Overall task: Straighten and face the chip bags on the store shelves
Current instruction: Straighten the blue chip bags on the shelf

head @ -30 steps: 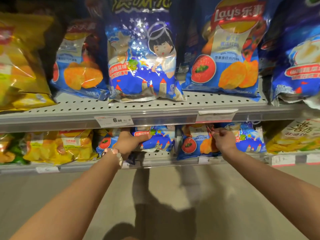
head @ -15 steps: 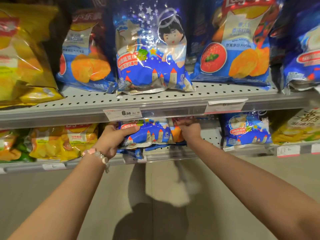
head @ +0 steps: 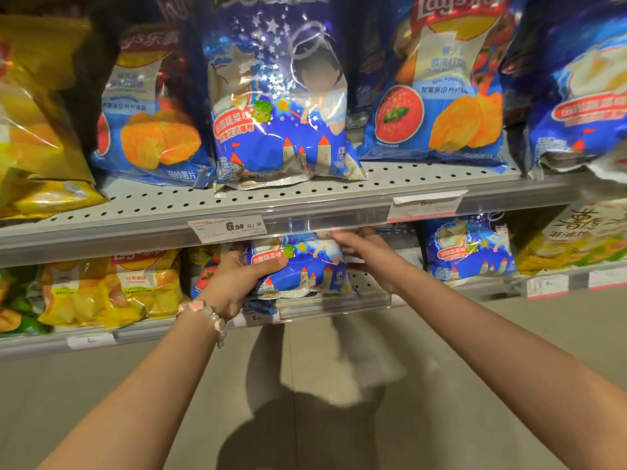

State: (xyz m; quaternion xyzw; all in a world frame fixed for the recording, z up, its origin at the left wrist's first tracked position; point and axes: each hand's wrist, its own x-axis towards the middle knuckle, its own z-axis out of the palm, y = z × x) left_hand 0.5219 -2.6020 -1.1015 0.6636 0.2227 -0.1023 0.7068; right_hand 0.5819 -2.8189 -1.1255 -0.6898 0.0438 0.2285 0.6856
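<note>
1. Head view, the bag and your hands: the blue castle-print bag (head: 302, 266) sits on the lower shelf (head: 339, 301), straight ahead of you and just under the lip of the upper shelf (head: 305, 212). It lies between your two hands, with its long axis running roughly up and down, tilted a little so its top goes under the upper shelf's edge.

2. Your left hand (head: 237, 279) grips the bag's left side, thumb across the printed front and fingers hidden behind it. Your right hand (head: 364, 251) holds the bag's upper right corner, fingers curled round the edge. Both are clamped on the same bag. Each is equally close to it, so the coming nudge likely turns on squaring the bag upright with its print facing you.

3. Head view, the surface: the lower shelf is perforated grey metal with a clear price rail along its near edge. To the right of the held bag there is bare shelf, then a second blue castle bag (head: 468, 251) standing further right. To the left, an orange-and-blue bag is half hidden behind your left hand, and yellow bags (head: 112, 290) sit beyond it.

4. Head view, the room: larger bags line the upper shelf, a price tag (head: 226, 227) hangs above your left hand, and plain floor lies below your arms.
</note>
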